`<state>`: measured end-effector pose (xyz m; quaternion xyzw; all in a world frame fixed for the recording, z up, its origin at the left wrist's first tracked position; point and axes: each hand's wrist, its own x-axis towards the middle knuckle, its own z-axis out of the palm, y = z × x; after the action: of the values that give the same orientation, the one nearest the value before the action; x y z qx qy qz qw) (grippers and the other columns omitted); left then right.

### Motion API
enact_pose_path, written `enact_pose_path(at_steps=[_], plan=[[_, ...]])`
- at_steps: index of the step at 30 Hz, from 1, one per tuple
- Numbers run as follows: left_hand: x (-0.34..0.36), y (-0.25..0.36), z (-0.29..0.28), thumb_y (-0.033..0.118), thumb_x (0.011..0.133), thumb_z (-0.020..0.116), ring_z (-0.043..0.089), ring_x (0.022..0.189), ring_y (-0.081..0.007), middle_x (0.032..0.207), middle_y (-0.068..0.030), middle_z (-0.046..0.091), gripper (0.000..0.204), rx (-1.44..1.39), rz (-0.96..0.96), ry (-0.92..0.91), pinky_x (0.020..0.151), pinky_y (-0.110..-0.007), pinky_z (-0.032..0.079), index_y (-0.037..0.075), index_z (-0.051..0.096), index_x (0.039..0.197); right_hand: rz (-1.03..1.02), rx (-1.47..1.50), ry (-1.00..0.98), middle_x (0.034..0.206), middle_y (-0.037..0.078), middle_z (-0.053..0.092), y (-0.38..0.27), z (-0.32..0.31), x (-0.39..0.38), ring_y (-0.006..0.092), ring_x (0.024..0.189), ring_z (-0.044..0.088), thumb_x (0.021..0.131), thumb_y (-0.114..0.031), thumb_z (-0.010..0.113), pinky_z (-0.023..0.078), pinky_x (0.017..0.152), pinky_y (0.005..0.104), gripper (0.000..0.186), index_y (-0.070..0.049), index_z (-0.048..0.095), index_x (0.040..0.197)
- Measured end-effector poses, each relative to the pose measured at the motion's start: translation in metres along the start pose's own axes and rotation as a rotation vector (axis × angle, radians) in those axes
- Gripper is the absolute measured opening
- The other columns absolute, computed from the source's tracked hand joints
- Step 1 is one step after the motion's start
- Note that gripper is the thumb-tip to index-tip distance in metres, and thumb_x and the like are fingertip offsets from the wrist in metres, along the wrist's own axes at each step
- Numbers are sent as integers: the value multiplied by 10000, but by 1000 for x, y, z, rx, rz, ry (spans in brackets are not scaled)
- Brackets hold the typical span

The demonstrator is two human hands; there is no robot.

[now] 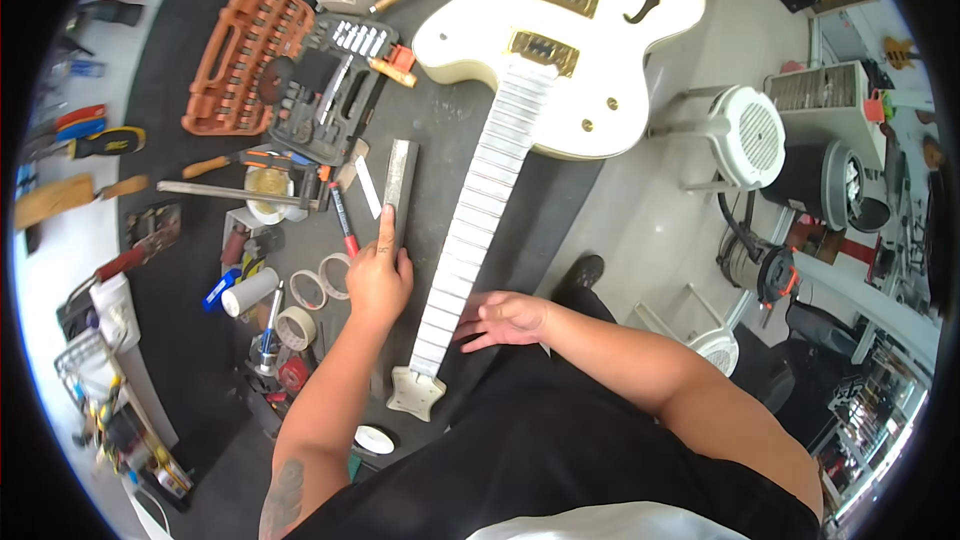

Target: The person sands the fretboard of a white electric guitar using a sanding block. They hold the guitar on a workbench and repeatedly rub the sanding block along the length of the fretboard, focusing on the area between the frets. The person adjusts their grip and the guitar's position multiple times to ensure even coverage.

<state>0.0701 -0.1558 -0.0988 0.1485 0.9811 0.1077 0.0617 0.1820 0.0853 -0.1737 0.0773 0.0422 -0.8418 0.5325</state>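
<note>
A cream-white electric guitar (560, 40) with f-shaped holes and gold pickups lies on the dark bench. Its long neck (475, 205) points toward me, its fretboard whitish between the frets, and the headstock (414, 393) is nearest my body. Left of the neck, my left hand (380, 275) is closed round the near end of a flat metal bar (401, 170), index finger stretched along its top. The curled fingers are partly hidden. On the neck's right side, my right hand (508, 320) is open, fingers apart, the fingertips close to the neck's edge.
An orange socket case (250, 50), a red marker (343, 220), a clamp (240, 195) and tape rolls (297, 327) crowd the bench at left. A small white oval dish (374, 439) lies near me. White stools (750, 138) and a black bin (825, 185) stand on the floor at right.
</note>
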Motion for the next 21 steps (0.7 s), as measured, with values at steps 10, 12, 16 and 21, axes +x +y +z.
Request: enact_pose_path(at_steps=[10, 12, 16, 21], plan=[[34, 80, -138, 160, 884, 775, 725, 780, -379, 838, -146, 724, 925, 177, -4, 38, 748, -521, 584, 343, 353, 1687, -67, -800, 942, 1301, 94, 731, -79, 71, -324, 232, 1219, 671, 1027, -470, 691, 505, 1064, 416, 537, -94, 658, 1409], [45, 109, -153, 166, 892, 769, 729, 816, -369, 866, -157, 734, 922, 155, 36, 72, 754, -516, 582, 343, 344, 1691, -111, -753, 1033, 1284, 96, 733, -82, 71, -387, 231, 1198, 676, 1030, -455, 687, 515, 1043, 414, 518, -88, 664, 1395], [69, 161, -142, 201, 922, 760, 734, 892, -366, 938, -161, 756, 902, 104, 75, -2, 846, -516, 577, 353, 323, 1697, -62, -785, 1140, 1263, 99, 735, -101, 77, -430, 228, 1181, 679, 1027, -437, 687, 529, 1011, 408, 503, -76, 671, 1376], [92, 196, -127, 201, 969, 719, 739, 984, -316, 995, -112, 777, 866, 153, 88, 22, 932, -540, 555, 391, 296, 1701, 96, -1118, 1099, 1253, 103, 741, -162, 118, -393, 204, 1166, 687, 1050, -401, 662, 521, 1017, 370, 517, -40, 645, 1419]])
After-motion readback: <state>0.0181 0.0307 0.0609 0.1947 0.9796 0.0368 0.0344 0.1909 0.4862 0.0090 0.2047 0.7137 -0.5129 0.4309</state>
